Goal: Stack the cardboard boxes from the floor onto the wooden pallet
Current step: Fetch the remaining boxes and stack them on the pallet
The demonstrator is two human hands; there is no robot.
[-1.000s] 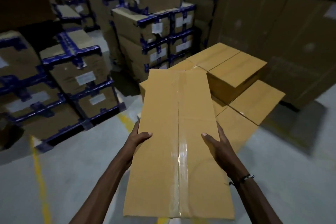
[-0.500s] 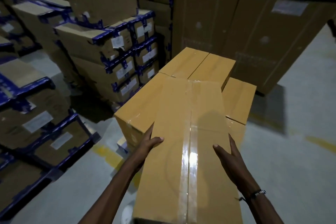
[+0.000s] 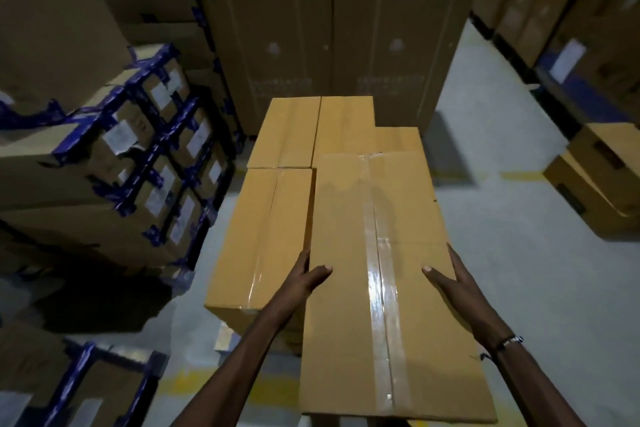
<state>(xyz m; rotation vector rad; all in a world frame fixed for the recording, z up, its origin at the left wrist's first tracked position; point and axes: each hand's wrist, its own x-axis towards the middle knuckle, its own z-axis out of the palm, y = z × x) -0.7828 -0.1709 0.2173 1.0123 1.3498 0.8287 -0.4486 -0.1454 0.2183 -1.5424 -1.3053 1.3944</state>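
Both hands hold a long box over the stack.

The left hand (image 3: 306, 279) and right hand (image 3: 453, 282) clamp the box (image 3: 377, 253) by its long sides, thumbs on top, the other fingers down the sides (clear tape runs along its seam). It lies at 6 o'clock, its far end over the stack (image 3: 277, 218), which fills 12 o'clock. A pallet (image 3: 224, 340) corner peeks out below at 8 o'clock. Blue-strapped cartons (image 3: 138, 156) stand at 9 o'clock.

I have one head-worn wide-angle view only, looking forward and steeply down, close over the carried box (image 3: 388, 288), stacked boxes (image 3: 277, 218) just ahead, warehouse floor (image 3: 519, 253) around.
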